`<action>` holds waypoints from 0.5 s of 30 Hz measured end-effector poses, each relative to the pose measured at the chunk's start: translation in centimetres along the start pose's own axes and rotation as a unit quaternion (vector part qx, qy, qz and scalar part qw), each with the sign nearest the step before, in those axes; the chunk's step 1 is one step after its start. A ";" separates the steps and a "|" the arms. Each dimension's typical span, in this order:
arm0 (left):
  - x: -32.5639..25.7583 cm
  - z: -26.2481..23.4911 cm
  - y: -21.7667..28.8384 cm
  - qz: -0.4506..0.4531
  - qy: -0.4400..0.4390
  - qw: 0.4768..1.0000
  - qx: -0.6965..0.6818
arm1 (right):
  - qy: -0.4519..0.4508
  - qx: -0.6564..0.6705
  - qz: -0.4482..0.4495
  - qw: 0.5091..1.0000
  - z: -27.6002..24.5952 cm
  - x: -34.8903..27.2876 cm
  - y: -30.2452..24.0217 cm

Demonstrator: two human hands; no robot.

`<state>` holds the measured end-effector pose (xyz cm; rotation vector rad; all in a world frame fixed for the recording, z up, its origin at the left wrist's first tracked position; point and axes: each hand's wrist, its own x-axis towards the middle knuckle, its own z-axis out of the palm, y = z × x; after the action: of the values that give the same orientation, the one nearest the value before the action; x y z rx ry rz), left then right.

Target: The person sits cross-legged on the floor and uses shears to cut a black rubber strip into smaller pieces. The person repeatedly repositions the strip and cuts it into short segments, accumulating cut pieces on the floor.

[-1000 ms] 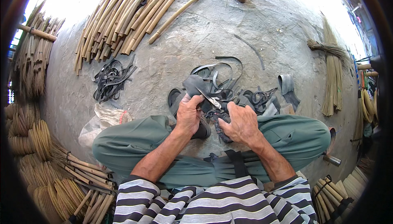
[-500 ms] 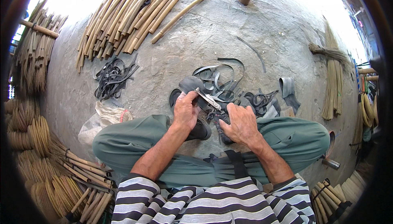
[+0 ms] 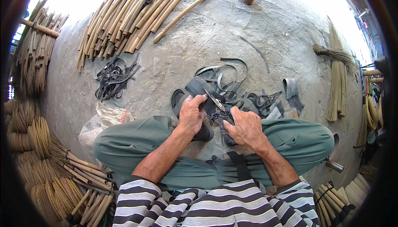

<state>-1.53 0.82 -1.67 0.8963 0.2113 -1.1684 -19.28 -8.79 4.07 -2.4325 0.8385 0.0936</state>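
My left hand (image 3: 191,115) pinches a broad black rubber strip (image 3: 196,85) between thumb and fingers. In my right hand (image 3: 245,128) are scissors with dark wrapped handles (image 3: 227,137), the thumb over one handle. Their metal blades (image 3: 216,102) point up and left against the rubber strip's right part, close to the left fingertips. How far the blades are spread is hard to tell. Just beyond the hands lies a loose coil of cut rubber strips (image 3: 226,76). A dark sandal (image 3: 177,99) shows partly behind my left hand.
A tangle of black strips (image 3: 116,77) lies far left, near a whitish sack (image 3: 108,119). Bamboo poles (image 3: 124,19) are heaped at the back. A curved rubber piece (image 3: 292,94) rests at right, short of a bundle of thin sticks (image 3: 338,77).
My left hand and the rubber strip have shifted slightly right. The scissor blades now lie more steeply against the strip. My right hand has barely moved.
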 end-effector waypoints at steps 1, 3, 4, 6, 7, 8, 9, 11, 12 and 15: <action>0.1 0.0 0.1 -0.009 -0.004 1.000 -0.012 | -0.002 0.009 0.002 1.000 0.0 0.0 0.1; 0.3 0.0 0.5 0.016 0.007 1.000 -0.010 | -0.014 0.016 0.006 1.000 0.2 0.0 0.2; 0.3 0.2 0.7 0.022 0.008 1.000 -0.020 | -0.023 0.015 0.009 1.000 0.3 0.0 0.3; 0.1 0.4 0.9 0.036 0.003 0.999 0.005 | 0.007 0.006 -0.019 1.000 0.5 0.1 0.3; 0.0 0.6 0.9 0.040 0.020 0.999 0.014 | 0.048 -0.003 -0.048 0.998 0.7 0.2 0.3; -0.3 0.7 0.6 0.044 -0.005 0.999 0.029 | 0.067 -0.021 -0.061 0.996 0.7 0.2 0.4; -0.6 0.9 0.3 0.048 -0.008 0.998 0.043 | 0.086 -0.016 -0.068 0.994 0.7 0.1 0.4; -0.9 1.0 0.0 0.043 -0.014 0.998 0.055 | 0.083 -0.025 -0.056 0.995 0.6 0.2 0.5; -0.9 0.9 0.0 0.034 -0.018 0.998 0.051 | 0.070 -0.016 -0.045 0.996 0.5 0.1 0.5; -0.7 0.7 0.1 0.025 -0.025 0.999 0.015 | 0.035 0.005 -0.025 0.999 0.2 0.2 0.3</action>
<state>-1.95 0.83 -0.80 0.8921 0.1308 -1.1486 -19.27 -8.95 3.72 -2.4590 0.8059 -0.0153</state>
